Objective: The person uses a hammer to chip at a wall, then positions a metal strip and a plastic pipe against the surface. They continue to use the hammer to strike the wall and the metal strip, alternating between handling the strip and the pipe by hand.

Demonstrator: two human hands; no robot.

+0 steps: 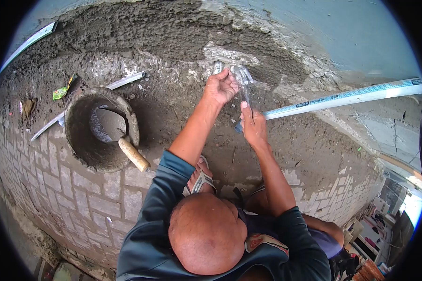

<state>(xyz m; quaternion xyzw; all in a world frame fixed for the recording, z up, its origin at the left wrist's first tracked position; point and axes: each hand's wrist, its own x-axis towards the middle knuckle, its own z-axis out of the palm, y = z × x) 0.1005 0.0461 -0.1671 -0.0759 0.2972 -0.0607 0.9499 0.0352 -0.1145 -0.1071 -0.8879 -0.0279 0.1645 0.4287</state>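
My left hand [222, 87] is closed in a pinch beside a short pale pipe end [218, 67] at the rough wall base. Whatever lies between its fingertips is too small to tell. Clear, crumpled plastic [243, 77] touches or nearly touches those fingertips and runs down into my right hand [254, 125], which is closed on it with the thumb on top. A long white and blue printed pipe [342, 97] passes by my right hand, its dark end showing just left of the wrist.
A mortar-caked bucket [73, 140] stands left, holding wet mortar and a trowel [133, 154] with a wooden handle. Pale strips [126, 80] lie behind it, near a green wrapper [59, 93]. Paving blocks [110, 206] cover the ground; clutter [375, 225] sits lower right.
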